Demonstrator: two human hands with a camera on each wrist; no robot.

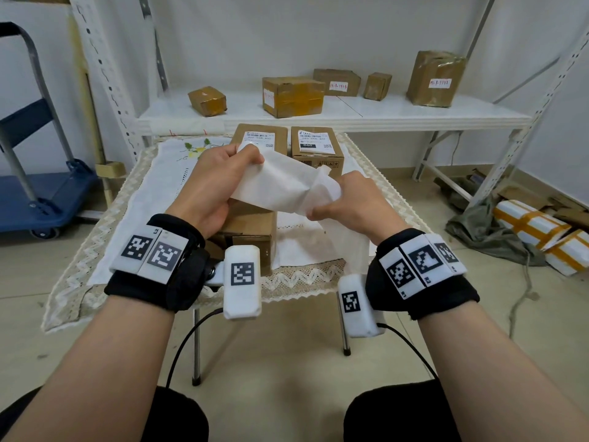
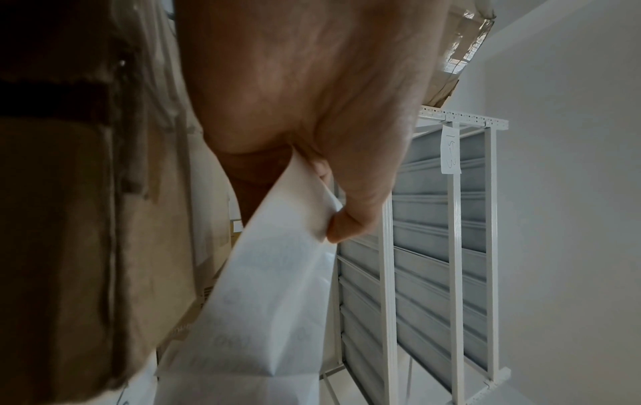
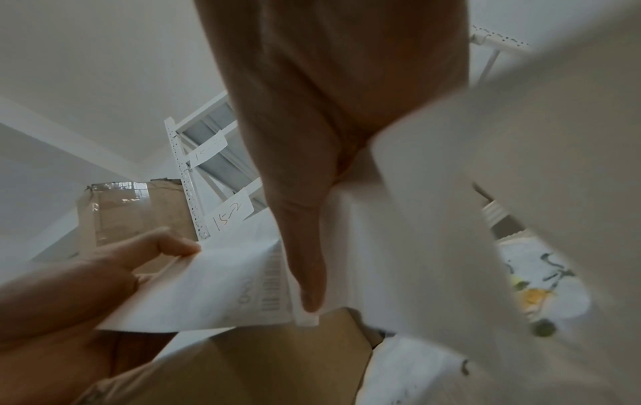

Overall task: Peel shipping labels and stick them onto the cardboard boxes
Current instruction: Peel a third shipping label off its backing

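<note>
Both hands up over the surface: left hand (image 1: 220, 180) pinches the shipping label (image 1: 274, 183) at its far-left end, right hand (image 1: 347, 199) grips the backing paper (image 1: 347, 244). The unlabelled cardboard box (image 1: 251, 237) sits directly beneath the left hand.

Left hand (image 1: 213, 183) and right hand (image 1: 345, 199) are raised side by side, fingers (image 2: 346, 227) pinched shut.

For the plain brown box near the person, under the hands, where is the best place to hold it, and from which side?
Probably by its two upright side walls, coming from above. The nearest box stands flat on the table cloth with its sides free; two labelled boxes stand behind it. First a hand must be free: the left hand and right hand both pinch the label sheet.
</note>
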